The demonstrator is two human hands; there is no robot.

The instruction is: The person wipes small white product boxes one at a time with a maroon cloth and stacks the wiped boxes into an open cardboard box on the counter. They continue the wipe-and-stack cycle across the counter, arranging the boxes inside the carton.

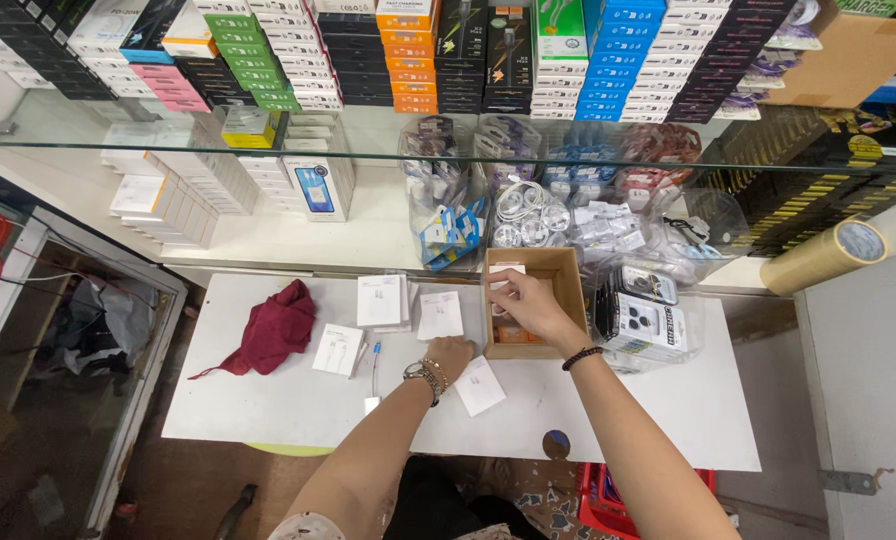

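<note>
Lighting: bright, even, from overhead; white table [268, 400] and shelf surfaces nearly blown out. Shadows: soft and short under the hands and the red cloth [273, 330]. Glare: pale reflections along the glass shelf [168, 135]. Dim zone: floor at lower left. Distortion: wide-angle bending at edges, shelves curve. Focus: centre sharp; far corners slightly soft, small print unreadable.

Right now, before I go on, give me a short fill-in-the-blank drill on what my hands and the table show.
1. The right hand reaches into an open ____ box.
2. The left hand wears a ____ at the wrist.
3. The crumpled cloth on the white table is dark ____.
4. The left hand rests beside a small flat ____ packet.

Missing words: cardboard; watch; red; white
</note>
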